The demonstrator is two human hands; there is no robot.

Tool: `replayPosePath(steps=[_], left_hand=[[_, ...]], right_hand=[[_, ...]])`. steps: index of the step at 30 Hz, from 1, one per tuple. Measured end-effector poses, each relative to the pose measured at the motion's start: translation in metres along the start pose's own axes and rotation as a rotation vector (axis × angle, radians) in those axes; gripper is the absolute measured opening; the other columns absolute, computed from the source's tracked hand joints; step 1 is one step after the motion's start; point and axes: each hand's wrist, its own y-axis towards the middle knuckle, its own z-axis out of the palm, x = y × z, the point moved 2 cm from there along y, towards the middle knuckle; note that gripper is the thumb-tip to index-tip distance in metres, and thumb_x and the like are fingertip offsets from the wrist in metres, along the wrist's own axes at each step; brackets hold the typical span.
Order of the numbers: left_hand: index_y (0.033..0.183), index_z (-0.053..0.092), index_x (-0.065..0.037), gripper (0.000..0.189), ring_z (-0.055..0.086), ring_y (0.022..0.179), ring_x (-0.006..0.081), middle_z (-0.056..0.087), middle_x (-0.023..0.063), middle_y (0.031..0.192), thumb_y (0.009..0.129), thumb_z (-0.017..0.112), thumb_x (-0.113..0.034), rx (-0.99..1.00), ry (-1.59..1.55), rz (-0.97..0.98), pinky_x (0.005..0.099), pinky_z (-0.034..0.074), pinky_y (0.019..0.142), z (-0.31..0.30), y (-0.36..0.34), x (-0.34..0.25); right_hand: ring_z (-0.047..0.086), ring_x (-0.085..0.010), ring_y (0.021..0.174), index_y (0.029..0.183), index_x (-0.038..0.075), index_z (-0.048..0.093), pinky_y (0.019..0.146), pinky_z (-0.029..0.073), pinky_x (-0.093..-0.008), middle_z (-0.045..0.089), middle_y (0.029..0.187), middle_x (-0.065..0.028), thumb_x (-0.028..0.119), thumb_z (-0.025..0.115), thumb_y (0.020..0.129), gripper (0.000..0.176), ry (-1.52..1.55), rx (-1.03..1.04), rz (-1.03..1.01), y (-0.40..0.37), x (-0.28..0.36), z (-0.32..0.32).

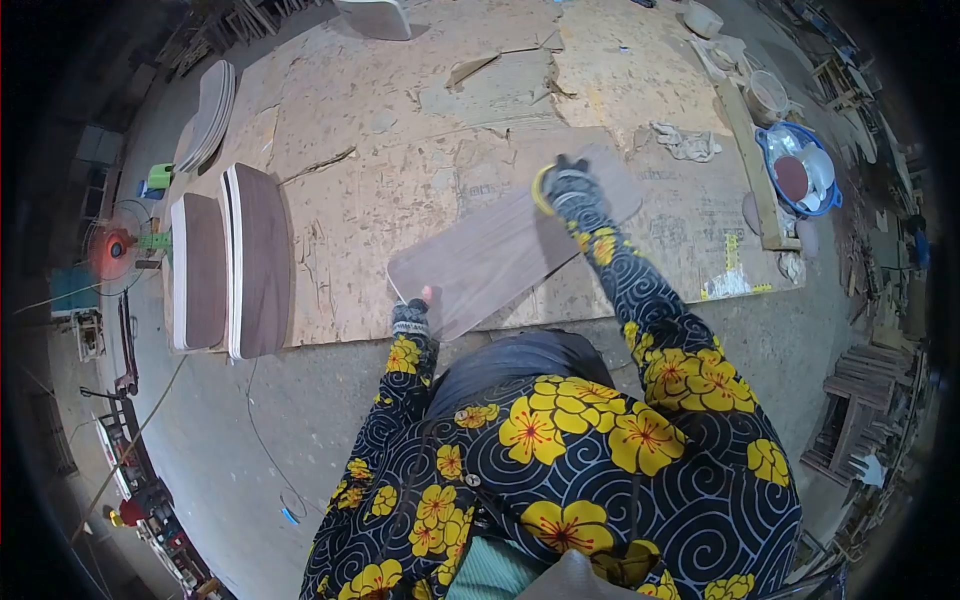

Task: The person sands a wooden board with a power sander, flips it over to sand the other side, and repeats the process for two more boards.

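A flat wooden board (480, 258) with rounded corners and a grey-brown grain lies slantwise across the near edge of the table. My left hand (412, 312), in a grey glove with a bare thumb tip showing, grips the board's near-left end, thumb on top and fingers hidden below. Over the far-right part of the board is my right hand (572, 178), gloved in dark grey. Its fingers are closed around a yellow-rimmed round thing (541, 190), mostly covered by the hand; I cannot make out its kind.
Curved wooden panels (262, 262) are stacked at the table's left, with more panels (208, 115) behind. A crumpled rag (687, 142) lies to the right. A blue basket (826, 205) holding bowls stands past the right edge. A fan (115, 248) is at far left.
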Motion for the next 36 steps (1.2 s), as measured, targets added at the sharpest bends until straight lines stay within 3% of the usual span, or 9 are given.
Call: replayPosePath(steps=[5, 10, 16, 21, 24, 26, 31, 34, 36], left_hand=[[0.119, 0.064, 0.0, 0.066, 0.063, 0.092, 0.029, 0.069, 0.0145, 0.105, 0.082, 0.074, -0.054, 0.028, -0.205, -0.159, 0.0392, 0.05, 0.082, -0.004, -0.019, -0.024], [0.124, 0.062, -0.001, 0.072, 0.061, 0.095, 0.0276, 0.067, 0.0129, 0.11, 0.081, 0.072, -0.058, 0.056, -0.238, -0.221, 0.039, 0.049, 0.084, 0.001, -0.005, -0.016], [0.129, 0.059, -0.001, 0.08, 0.06, 0.098, 0.026, 0.065, 0.011, 0.117, 0.08, 0.071, -0.064, 0.075, -0.244, -0.262, 0.0388, 0.048, 0.087, 0.002, -0.001, -0.017], [0.125, 0.06, 0.001, 0.08, 0.06, 0.097, 0.0269, 0.066, 0.0116, 0.115, 0.078, 0.074, -0.062, 0.074, -0.07, -0.187, 0.0393, 0.048, 0.087, -0.002, 0.022, 0.0], [0.121, 0.062, 0.005, 0.081, 0.061, 0.095, 0.0331, 0.068, 0.0174, 0.11, 0.073, 0.079, -0.058, 0.061, 0.067, -0.135, 0.0424, 0.048, 0.084, -0.003, 0.029, 0.007], [0.121, 0.062, 0.004, 0.078, 0.062, 0.095, 0.0346, 0.068, 0.0185, 0.11, 0.072, 0.082, -0.052, 0.061, 0.108, -0.143, 0.043, 0.048, 0.083, -0.002, 0.034, 0.012], [0.124, 0.061, 0.001, 0.064, 0.062, 0.094, 0.0309, 0.068, 0.0149, 0.11, 0.072, 0.085, -0.028, 0.099, -0.032, -0.061, 0.0406, 0.049, 0.083, -0.008, 0.014, -0.004], [0.128, 0.057, 0.0, 0.065, 0.063, 0.091, 0.0268, 0.068, 0.011, 0.111, 0.072, 0.084, -0.014, 0.143, -0.234, -0.074, 0.0381, 0.049, 0.081, -0.007, -0.008, -0.024], [0.127, 0.057, 0.0, 0.065, 0.062, 0.094, 0.0273, 0.067, 0.0113, 0.111, 0.071, 0.084, -0.016, 0.114, -0.224, -0.012, 0.0381, 0.05, 0.083, -0.007, -0.021, -0.036]], right_hand=[[0.057, -0.0378, 0.12, 0.134, 0.02, 0.047, 0.096, 0.05, -0.0526, 0.047, 0.137, -0.0202, 0.04, 0.078, 0.073, 0.072, -0.022, 0.302, -0.335, -0.104, 0.095, 0.007], [0.053, -0.0364, 0.124, 0.134, 0.017, 0.047, 0.096, 0.05, -0.053, 0.049, 0.135, -0.018, 0.04, 0.076, 0.075, 0.069, 0.18, 0.275, -0.626, -0.15, 0.068, 0.009], [0.06, -0.0377, 0.113, 0.131, 0.02, 0.052, 0.087, 0.053, -0.0529, 0.054, 0.127, -0.0197, 0.037, 0.069, 0.081, 0.055, -0.047, -0.039, -0.01, -0.008, -0.062, 0.042], [0.064, -0.0374, 0.105, 0.128, 0.021, 0.055, 0.082, 0.055, -0.0497, 0.055, 0.127, -0.0202, 0.036, 0.063, 0.087, 0.044, -0.005, -0.268, 0.035, -0.013, -0.085, -0.008], [0.064, -0.0413, 0.106, 0.13, 0.012, 0.05, 0.08, 0.057, -0.0496, 0.058, 0.121, -0.0224, 0.037, 0.074, 0.078, 0.063, -0.063, -0.094, -0.107, -0.035, -0.041, 0.032], [0.057, -0.0413, 0.119, 0.139, 0.022, 0.045, 0.096, 0.048, -0.0549, 0.048, 0.138, -0.0204, 0.04, 0.068, 0.083, 0.063, -0.152, 0.157, -0.208, -0.058, 0.002, 0.084], [0.054, -0.0448, 0.123, 0.139, 0.019, 0.042, 0.097, 0.047, -0.0575, 0.047, 0.14, -0.0197, 0.043, 0.072, 0.077, 0.072, 0.049, 0.294, -0.362, -0.15, 0.022, 0.011], [0.058, -0.0406, 0.118, 0.137, 0.018, 0.047, 0.092, 0.049, -0.0563, 0.054, 0.132, -0.0172, 0.04, 0.069, 0.082, 0.063, -0.053, 0.062, -0.135, -0.08, -0.019, 0.028], [0.059, -0.0367, 0.117, 0.133, 0.017, 0.052, 0.09, 0.051, -0.0523, 0.058, 0.128, -0.0158, 0.033, 0.062, 0.089, 0.048, -0.088, 0.08, 0.015, -0.091, -0.025, -0.053]])
